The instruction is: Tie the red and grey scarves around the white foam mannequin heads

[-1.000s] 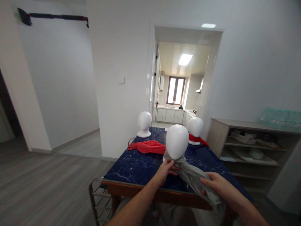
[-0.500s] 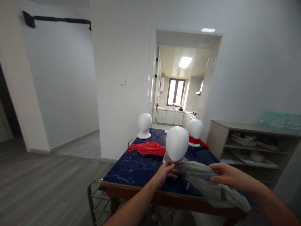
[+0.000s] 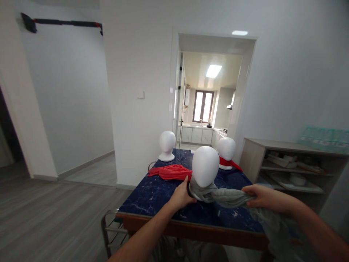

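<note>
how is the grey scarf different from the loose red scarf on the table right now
The grey scarf is wound around the neck of the nearest mannequin head; the loose red scarf lies bunched flat on the table, around nothing. The grey scarf is gripped by the right hand, with the left hand at its wrapped part; the red scarf is untouched. The grey one trails off the table's near edge; the red one stays on top. Both are soft, crumpled cloth.

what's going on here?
A person is wrapping a grey scarf around the neck of the nearest mannequin head on the blue table. The left hand steadies its base; the right hand pulls the scarf sideways. A red scarf lies beyond.
</note>
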Motion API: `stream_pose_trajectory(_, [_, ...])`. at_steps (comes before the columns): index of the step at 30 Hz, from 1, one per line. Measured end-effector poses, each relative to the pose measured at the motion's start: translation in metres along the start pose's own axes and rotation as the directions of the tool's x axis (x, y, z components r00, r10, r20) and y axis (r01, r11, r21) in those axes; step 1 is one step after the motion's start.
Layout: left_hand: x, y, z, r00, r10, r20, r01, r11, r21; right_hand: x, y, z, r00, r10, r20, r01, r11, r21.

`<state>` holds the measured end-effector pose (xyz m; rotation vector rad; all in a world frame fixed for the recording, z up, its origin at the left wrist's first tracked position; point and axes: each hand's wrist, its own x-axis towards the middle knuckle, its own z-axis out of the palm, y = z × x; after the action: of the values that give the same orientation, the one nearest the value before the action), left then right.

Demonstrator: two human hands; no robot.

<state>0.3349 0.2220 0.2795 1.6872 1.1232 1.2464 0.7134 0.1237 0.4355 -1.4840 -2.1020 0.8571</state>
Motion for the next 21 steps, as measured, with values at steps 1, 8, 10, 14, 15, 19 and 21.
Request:
stream_pose_trajectory(1, [0.002,-0.003,0.002,0.999,0.039,0.032,-0.04,0.999,0.033,0.001,0.005,-0.003,0.998,0.015,0.068,-0.014,1.0,-0.018])
stream_pose_trajectory(8, [0.007,-0.013,0.006,0.985,0.152,0.088,-0.164,0.974,0.159,0.011,0.062,-0.043,0.968,0.235,0.092,-0.202,0.939,-0.276])
stream_pose_trajectory(10, [0.007,-0.012,0.005,0.977,0.174,0.124,-0.198,0.954,0.226,0.021,0.076,-0.057,0.953,0.297,0.055,-0.261,0.901,-0.347])
stream_pose_trajectory(14, [0.009,-0.012,0.003,0.97,0.183,0.163,-0.228,0.918,0.324,0.047,0.096,-0.071,0.919,0.306,-0.25,-0.395,0.738,-0.547])
stream_pose_trajectory(15, [0.009,-0.012,0.003,0.971,0.179,0.159,-0.224,0.914,0.338,0.054,0.101,-0.069,0.904,0.26,-0.34,-0.419,0.7,-0.579])
stream_pose_trajectory(19, [0.01,-0.014,0.004,0.975,0.172,0.142,-0.212,0.912,0.351,0.078,0.111,-0.033,0.85,0.178,-0.495,-0.458,0.714,-0.529])
stream_pose_trajectory(21, [0.01,-0.015,0.003,0.974,0.175,0.147,-0.215,0.915,0.34,0.091,0.109,0.0,0.833,0.234,-0.502,-0.471,0.776,-0.419])
